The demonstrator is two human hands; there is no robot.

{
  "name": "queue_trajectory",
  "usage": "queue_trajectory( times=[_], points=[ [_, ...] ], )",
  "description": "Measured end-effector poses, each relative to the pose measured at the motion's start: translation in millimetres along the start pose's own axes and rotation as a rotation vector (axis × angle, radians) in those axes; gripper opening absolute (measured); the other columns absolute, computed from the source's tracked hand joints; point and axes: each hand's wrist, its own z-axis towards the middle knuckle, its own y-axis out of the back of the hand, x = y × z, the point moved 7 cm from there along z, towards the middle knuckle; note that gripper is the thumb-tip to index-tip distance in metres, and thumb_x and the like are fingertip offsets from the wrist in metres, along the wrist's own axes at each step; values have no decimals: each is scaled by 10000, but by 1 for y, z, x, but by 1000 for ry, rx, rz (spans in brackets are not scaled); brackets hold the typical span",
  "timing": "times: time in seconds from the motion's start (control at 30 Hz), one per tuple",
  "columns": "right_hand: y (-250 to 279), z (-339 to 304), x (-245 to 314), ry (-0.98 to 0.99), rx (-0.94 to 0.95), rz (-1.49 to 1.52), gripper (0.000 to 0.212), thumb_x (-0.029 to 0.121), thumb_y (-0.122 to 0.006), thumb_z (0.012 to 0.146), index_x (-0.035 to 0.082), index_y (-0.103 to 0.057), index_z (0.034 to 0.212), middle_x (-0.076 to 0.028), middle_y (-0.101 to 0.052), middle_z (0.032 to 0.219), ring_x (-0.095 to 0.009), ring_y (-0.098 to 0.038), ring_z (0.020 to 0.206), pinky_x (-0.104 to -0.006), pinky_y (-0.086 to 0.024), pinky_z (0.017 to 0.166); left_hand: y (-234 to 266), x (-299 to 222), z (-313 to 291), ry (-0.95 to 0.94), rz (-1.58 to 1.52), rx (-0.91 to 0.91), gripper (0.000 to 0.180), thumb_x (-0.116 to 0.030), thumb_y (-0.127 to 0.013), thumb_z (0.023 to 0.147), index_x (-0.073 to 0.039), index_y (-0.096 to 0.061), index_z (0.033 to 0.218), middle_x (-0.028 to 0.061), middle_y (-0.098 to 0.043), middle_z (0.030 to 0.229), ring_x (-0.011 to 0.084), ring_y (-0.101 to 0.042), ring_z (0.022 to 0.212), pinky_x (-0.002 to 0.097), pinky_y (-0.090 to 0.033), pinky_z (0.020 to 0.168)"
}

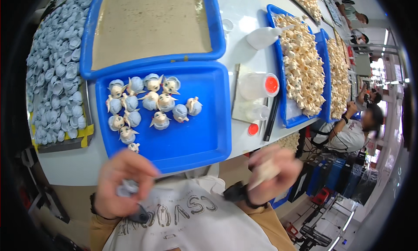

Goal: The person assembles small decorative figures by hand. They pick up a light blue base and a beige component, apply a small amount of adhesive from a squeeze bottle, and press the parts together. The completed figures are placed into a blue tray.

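In my left hand [114, 174], fingers curled near the front edge of the table, is a grey-blue doll hair piece [127, 188]. My right hand [283, 164] is closed round a cream doll face part [264, 171], blurred by motion. The two parts are well apart. Beyond my left hand lies a blue tray [196, 142], where several doll heads [160, 120] with cream faces, pointed ears and grey-blue hair sit grouped at the left and top. One doll head [133, 147] lies close to my left fingertips.
Many loose grey-blue hair pieces [56, 76] fill a tray at the left. Behind stands a blue-rimmed tray with a beige bottom [152, 24]. To the right are a white squeeze bottle [261, 38], a clear jar [252, 85], a black pen [271, 120] and cream parts [302, 63]. A co-worker [348, 135] sits far right.
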Motion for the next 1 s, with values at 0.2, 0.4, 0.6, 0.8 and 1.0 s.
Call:
queue_trajectory(
  times=[0.2,0.4,0.6,0.8,1.0],
  points=[
    [72,24,-54,-419,-78,-384,214,31,-567,817,-31,-519,1016,-55,-570,858,-89,-540,755,-200,-423,692,17,-8,-1,-127,-429,-360,523,39,-453,667,-26,-315,1168,202,-345,1171,263,-486,1003,381,-545,668],
    [59,25,-55,-313,13,-526,204,28,-603,785,-25,-560,977,-44,-561,825,-98,-522,719,-218,-422,670,6,6,11,21,-480,-12,308,-198,-404,891,5,-347,1116,263,-394,1105,309,-508,958,337,-559,592],
    [45,31,-51,-207,127,-723,202,-7,-620,738,-12,-580,935,-76,-558,799,-124,-520,647,-235,-421,619,1,4,13,-61,-243,-89,296,-237,-438,886,18,-408,1033,193,-415,1033,235,-514,832,277,-475,515],
    [26,44,-38,-157,288,-898,202,-5,-631,724,-3,-589,921,-83,-540,778,-136,-504,587,-245,-410,538,-12,10,9,173,-55,-35,429,-358,-438,895,39,-447,1056,112,-494,799,133,-495,613,233,-394,472],
    [14,53,-33,-160,396,-1020,195,17,-645,723,22,-604,914,-80,-526,767,-144,-491,549,-251,-398,489,-11,6,8,91,277,67,591,-520,-354,882,36,-535,965,46,-476,644,75,-416,519,205,-301,453]
  ],
)
